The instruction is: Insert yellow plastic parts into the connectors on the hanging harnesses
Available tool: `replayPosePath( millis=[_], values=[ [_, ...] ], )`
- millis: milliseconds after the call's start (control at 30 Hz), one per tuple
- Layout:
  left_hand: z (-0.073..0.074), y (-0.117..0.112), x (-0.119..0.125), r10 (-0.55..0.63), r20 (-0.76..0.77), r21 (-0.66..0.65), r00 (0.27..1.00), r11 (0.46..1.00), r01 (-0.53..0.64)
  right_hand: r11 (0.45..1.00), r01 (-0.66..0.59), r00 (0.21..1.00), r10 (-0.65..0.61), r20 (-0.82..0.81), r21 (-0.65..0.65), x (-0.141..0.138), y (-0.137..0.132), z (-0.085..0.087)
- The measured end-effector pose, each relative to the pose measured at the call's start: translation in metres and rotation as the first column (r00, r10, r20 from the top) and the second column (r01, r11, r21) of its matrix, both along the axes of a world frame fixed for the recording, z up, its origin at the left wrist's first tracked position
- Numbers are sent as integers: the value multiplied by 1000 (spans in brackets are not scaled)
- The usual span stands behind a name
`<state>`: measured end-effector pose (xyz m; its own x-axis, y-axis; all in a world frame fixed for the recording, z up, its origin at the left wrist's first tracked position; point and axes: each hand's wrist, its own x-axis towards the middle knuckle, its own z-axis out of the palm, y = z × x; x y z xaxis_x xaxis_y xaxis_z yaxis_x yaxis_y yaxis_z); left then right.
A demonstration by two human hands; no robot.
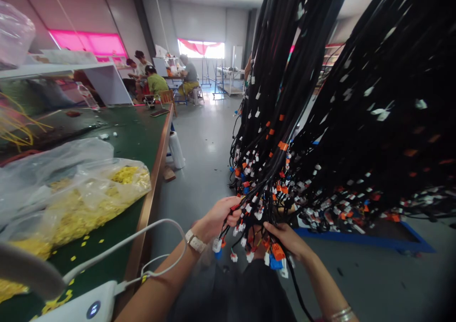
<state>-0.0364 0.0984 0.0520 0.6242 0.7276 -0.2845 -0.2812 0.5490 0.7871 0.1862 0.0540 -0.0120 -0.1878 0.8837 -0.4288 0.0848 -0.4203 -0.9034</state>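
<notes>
Long black wire harnesses (270, 99) hang in a thick bundle in front of me, with white, orange, blue and red connectors at their lower ends. My left hand (228, 211), a white watch on its wrist, is closed round some of the thin wires at the bundle's left side. My right hand (287, 239) is wrapped round the lower harness ends, its thumb showing and its other fingers partly hidden. Just below it dangle an orange connector (278, 251) and a blue connector (275, 261). White connectors (216, 245) hang beneath my left hand.
More harnesses (374, 113) hang at the right over a blue-framed cart (413, 241). At the left, a green-topped bench (135, 144) bears a clear bag of small yellow parts (96, 213) and a white power bank (81, 307) with a cable. Several people (156, 82) sit farther back.
</notes>
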Motion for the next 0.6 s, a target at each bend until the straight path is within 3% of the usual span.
replayPosePath(
  millis=[167, 600],
  values=[
    [-1, 0, -2, -20, 18, 15, 1000, 1000, 20, 997, -56, 976, 45, 213, 48, 1, -3, -3],
    [1, 0, -2, -28, 11, 15, 1000, 1000, 28, 998, -28, 979, 16, 204, 53, 13, -1, -16]
  ],
)
